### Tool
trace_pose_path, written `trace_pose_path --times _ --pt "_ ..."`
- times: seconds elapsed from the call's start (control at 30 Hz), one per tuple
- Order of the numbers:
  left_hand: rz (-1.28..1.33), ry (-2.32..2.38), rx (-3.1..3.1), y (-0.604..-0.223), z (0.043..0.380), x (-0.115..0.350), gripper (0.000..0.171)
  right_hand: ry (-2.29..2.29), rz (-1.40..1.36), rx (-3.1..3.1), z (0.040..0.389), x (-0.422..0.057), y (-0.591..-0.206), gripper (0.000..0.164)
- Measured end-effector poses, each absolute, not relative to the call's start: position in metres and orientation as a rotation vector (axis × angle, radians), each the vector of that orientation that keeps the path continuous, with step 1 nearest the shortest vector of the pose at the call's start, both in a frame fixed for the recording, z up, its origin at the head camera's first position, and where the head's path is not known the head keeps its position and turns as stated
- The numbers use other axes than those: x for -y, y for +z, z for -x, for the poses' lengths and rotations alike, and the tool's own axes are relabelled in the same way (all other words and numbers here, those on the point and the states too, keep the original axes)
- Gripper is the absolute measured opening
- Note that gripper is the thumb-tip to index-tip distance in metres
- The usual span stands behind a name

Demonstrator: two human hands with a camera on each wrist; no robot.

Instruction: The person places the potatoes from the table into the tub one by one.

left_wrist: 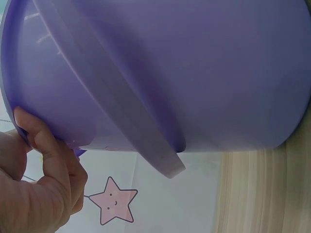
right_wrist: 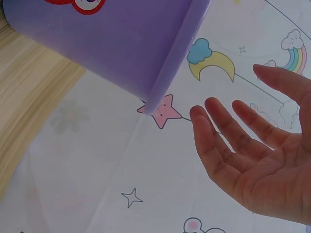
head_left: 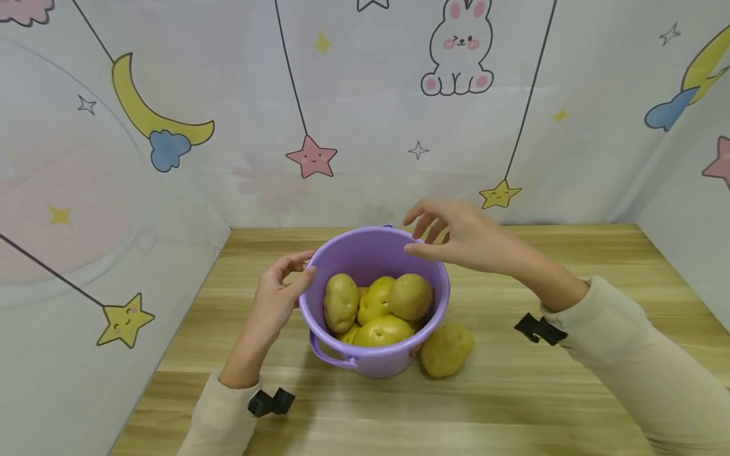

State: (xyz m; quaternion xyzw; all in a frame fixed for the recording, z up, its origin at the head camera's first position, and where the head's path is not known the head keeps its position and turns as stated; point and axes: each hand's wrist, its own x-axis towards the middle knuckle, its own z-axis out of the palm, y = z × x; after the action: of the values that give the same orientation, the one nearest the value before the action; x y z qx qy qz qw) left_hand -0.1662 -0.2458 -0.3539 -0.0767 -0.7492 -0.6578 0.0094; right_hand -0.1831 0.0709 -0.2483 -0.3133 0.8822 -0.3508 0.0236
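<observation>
A purple bucket (head_left: 376,364) stands on the table, with several potatoes (head_left: 383,331) inside it. At its left rim my left hand (head_left: 275,296) pinches the edge between thumb and fingers; the left wrist view shows those fingers (left_wrist: 48,145) against the outer wall. My right hand (head_left: 456,234) hovers above the far right rim, fingers spread and loosely bent, holding nothing. Seen from the right wrist, that hand (right_wrist: 257,160) is apart from the bucket (right_wrist: 112,43). One more potato (head_left: 447,350) lies on the table beside the bucket's right side. A small orange-red patch among the potatoes is mostly hidden.
The bucket's handle (head_left: 332,361) hangs down at the front left. Beneath is a wood-grain table (head_left: 513,392). A white cloth backdrop (head_left: 365,95) printed with stars, moons and a rabbit closes off the back and both sides.
</observation>
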Motion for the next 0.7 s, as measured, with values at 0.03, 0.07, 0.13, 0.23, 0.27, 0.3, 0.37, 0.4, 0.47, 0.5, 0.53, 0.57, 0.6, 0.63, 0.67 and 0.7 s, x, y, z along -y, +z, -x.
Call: trace_pose_path --times 0.03,0.07,0.13,0.23,0.27,0.3,0.37,0.4,0.47,0.5,0.53,0.57,0.6,0.63,0.67,0.7 --pt "0.237 -2.056 2.34 -0.354 0.166 0.246 0.035 -1.087 0.96 -2.736 0.183 -0.072 -0.248 0.034" --pt "0.236 -2.059 2.338 -0.355 0.166 0.246 0.035 -1.091 0.952 -2.737 0.183 -0.073 -0.249 0.034" --pt "0.231 -2.058 2.335 -0.355 0.166 0.246 0.035 -1.097 0.942 -2.742 0.183 -0.074 -0.25 0.033" --pt "0.229 -2.054 2.333 -0.356 0.166 0.245 0.035 -1.097 0.934 -2.762 0.184 -0.078 -0.252 0.031" --pt "0.229 -2.052 2.333 -0.356 0.166 0.245 0.035 -1.095 0.933 -2.769 0.185 -0.079 -0.253 0.031" --pt "0.227 -2.05 2.334 -0.356 0.166 0.245 0.035 -1.093 0.931 -2.776 0.186 -0.08 -0.254 0.03" --pt "0.225 -2.047 2.336 -0.356 0.166 0.245 0.035 -1.086 0.925 -2.79 0.187 -0.084 -0.256 0.03" --pt "0.223 -2.046 2.337 -0.356 0.166 0.245 0.035 -1.082 0.917 -2.796 0.188 -0.086 -0.257 0.029" --pt "0.22 -2.042 2.34 -0.356 0.166 0.245 0.035 -1.078 0.894 -2.807 0.189 -0.09 -0.258 0.029" --pt "0.22 -2.042 2.339 -0.356 0.166 0.245 0.035 -1.078 0.882 -2.812 0.189 -0.092 -0.259 0.029" --pt "0.22 -2.041 2.339 -0.356 0.166 0.245 0.035 -1.076 0.869 -2.816 0.189 -0.095 -0.26 0.029" --pt "0.22 -2.04 2.339 -0.356 0.166 0.245 0.035 -1.075 0.855 -2.819 0.189 -0.097 -0.26 0.029" --pt "0.221 -2.04 2.339 -0.356 0.166 0.245 0.035 -1.078 0.839 -2.823 0.189 -0.099 -0.261 0.028" --pt "0.224 -2.039 2.338 -0.356 0.166 0.245 0.035 -1.078 0.825 -2.828 0.189 -0.101 -0.262 0.028" --pt "0.225 -2.04 2.337 -0.356 0.166 0.245 0.035 -1.079 0.811 -2.831 0.189 -0.104 -0.263 0.027" --pt "0.226 -2.042 2.337 -0.356 0.166 0.245 0.035 -1.077 0.797 -2.834 0.188 -0.105 -0.264 0.027"
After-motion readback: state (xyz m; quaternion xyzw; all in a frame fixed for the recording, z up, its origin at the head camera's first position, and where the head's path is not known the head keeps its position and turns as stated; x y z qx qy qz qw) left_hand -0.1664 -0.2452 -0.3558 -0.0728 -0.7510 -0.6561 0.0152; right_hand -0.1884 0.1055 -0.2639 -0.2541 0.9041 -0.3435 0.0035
